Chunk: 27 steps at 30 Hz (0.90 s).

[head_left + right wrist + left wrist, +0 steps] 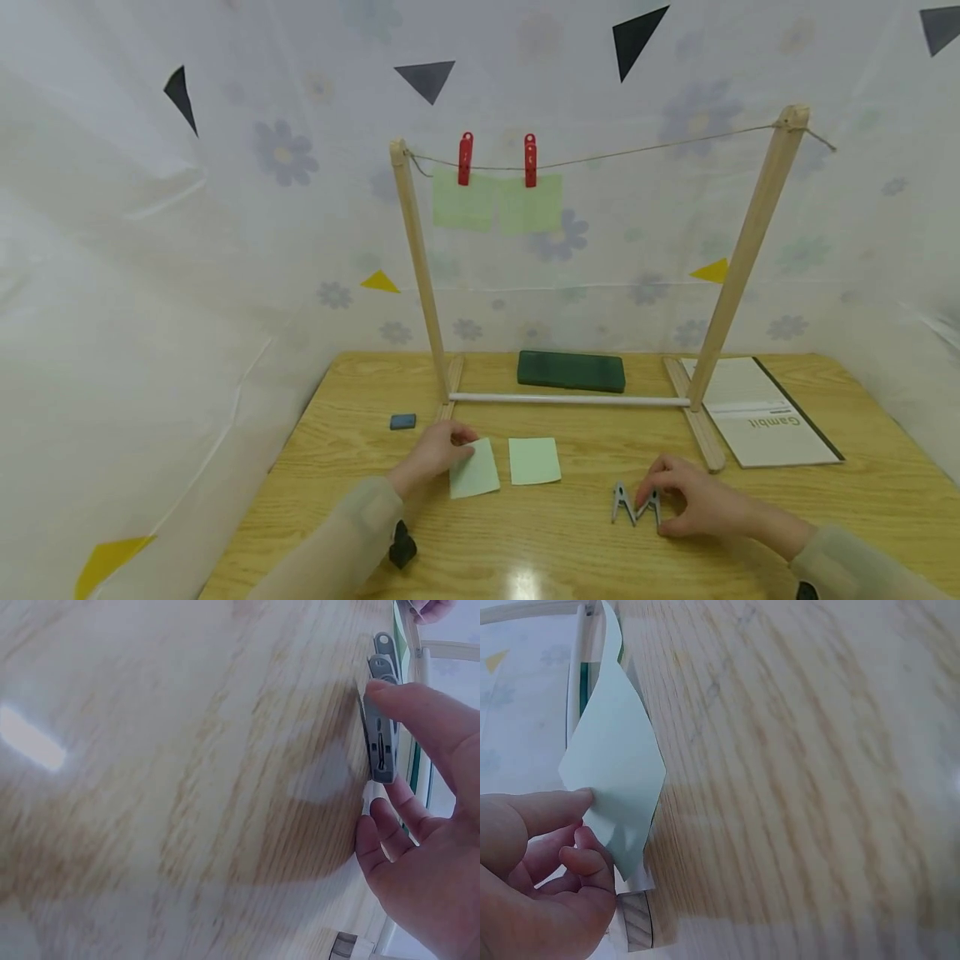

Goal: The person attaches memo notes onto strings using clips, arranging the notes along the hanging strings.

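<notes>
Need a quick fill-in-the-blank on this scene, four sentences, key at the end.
1. The left hand pinches a paper note colored pale ____.
2. A gray clothespin is pinched by the person's ____ hand.
3. On the string, red clothespins hold up ____ hanging notes.
4. The white pad bears the large upside-down word ____.

Missing words: green; right; two; Gambit.
</notes>
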Each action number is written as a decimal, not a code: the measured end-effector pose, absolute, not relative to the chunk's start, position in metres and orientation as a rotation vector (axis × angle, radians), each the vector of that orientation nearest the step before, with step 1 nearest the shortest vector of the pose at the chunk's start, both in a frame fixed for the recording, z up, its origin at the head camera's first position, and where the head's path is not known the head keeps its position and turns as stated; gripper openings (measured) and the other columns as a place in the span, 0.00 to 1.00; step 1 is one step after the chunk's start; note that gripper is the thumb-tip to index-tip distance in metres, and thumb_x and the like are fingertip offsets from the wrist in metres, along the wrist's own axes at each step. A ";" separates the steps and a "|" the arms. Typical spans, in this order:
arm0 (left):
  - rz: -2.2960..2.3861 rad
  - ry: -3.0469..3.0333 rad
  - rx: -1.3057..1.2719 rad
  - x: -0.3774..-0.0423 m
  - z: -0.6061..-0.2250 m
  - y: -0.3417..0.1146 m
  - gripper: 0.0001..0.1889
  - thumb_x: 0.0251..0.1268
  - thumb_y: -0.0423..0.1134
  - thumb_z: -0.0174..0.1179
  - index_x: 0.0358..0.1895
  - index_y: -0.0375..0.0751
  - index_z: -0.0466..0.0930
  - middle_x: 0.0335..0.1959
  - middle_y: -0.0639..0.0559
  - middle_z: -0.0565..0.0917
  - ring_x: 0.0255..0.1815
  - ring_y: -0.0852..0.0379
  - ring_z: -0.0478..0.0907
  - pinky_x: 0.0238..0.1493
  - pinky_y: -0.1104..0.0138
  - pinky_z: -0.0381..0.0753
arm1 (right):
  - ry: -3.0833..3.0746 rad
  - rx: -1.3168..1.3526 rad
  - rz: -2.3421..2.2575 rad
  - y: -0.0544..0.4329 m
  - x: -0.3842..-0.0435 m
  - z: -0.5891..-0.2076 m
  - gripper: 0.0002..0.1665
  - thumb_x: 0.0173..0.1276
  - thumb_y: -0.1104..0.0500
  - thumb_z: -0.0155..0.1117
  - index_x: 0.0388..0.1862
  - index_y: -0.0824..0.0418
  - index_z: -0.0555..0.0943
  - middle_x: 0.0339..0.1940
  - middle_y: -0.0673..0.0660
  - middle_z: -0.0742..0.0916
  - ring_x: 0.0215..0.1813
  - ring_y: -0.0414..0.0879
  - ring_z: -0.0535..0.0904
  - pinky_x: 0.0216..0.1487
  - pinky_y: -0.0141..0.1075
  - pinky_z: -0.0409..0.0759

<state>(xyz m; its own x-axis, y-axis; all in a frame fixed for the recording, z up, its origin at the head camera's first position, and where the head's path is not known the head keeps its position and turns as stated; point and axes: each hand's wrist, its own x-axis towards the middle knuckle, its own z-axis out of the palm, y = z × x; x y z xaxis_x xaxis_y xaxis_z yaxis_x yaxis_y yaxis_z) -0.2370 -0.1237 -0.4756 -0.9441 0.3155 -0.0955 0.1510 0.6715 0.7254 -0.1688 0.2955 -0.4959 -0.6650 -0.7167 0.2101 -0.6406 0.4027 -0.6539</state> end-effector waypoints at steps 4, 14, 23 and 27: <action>1.155 2.653 0.372 -0.236 -0.473 -0.126 0.06 0.66 0.31 0.63 0.42 0.35 0.86 0.38 0.48 0.84 0.38 0.57 0.76 0.37 0.66 0.77 | 2.518 -1.210 -1.147 0.296 -0.168 -0.492 0.20 0.57 0.62 0.76 0.47 0.47 0.82 0.43 0.49 0.78 0.45 0.39 0.71 0.44 0.33 0.73; 1.124 2.664 0.345 -0.236 -0.471 -0.131 0.07 0.67 0.34 0.63 0.42 0.35 0.86 0.40 0.47 0.84 0.38 0.57 0.77 0.38 0.66 0.79 | 2.480 -1.111 -1.211 0.300 -0.167 -0.482 0.16 0.64 0.58 0.71 0.50 0.54 0.80 0.46 0.52 0.80 0.46 0.39 0.72 0.42 0.34 0.73; 1.153 2.645 0.324 -0.237 -0.474 -0.134 0.07 0.68 0.35 0.63 0.42 0.36 0.86 0.40 0.47 0.83 0.38 0.58 0.76 0.37 0.66 0.78 | 2.522 -0.985 -1.232 0.302 -0.169 -0.479 0.14 0.66 0.59 0.69 0.48 0.57 0.77 0.42 0.54 0.82 0.42 0.37 0.76 0.34 0.33 0.75; 1.185 2.627 0.334 -0.237 -0.475 -0.135 0.08 0.68 0.35 0.63 0.43 0.35 0.86 0.41 0.47 0.83 0.37 0.58 0.76 0.36 0.67 0.79 | 2.579 -0.888 -1.273 0.303 -0.172 -0.477 0.13 0.65 0.61 0.70 0.46 0.59 0.78 0.38 0.52 0.83 0.40 0.33 0.76 0.32 0.32 0.76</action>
